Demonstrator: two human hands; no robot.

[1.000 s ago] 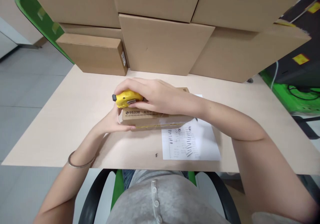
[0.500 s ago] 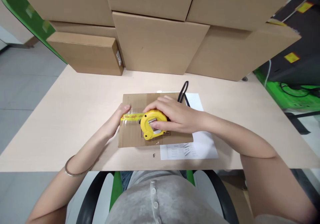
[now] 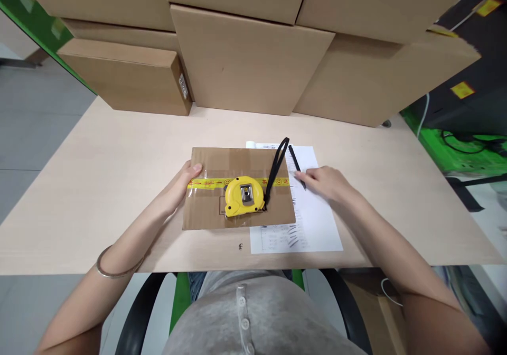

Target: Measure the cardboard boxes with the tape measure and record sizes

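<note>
Near the counter's (image 3: 119,196) front edge, a left hand (image 3: 179,188) is clamping a box (image 3: 222,162) whose tilting could drop the tape measure (image 3: 233,196); a right hand (image 3: 327,182) is touching a pen (image 3: 294,157), finger closure unclear.

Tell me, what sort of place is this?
Probably a packing or storeroom desk, though an office corner is possible. Large cardboard boxes line the back of the table, and a yellow tape measure lies on a taped box overlapping a marked sheet of paper.
</note>
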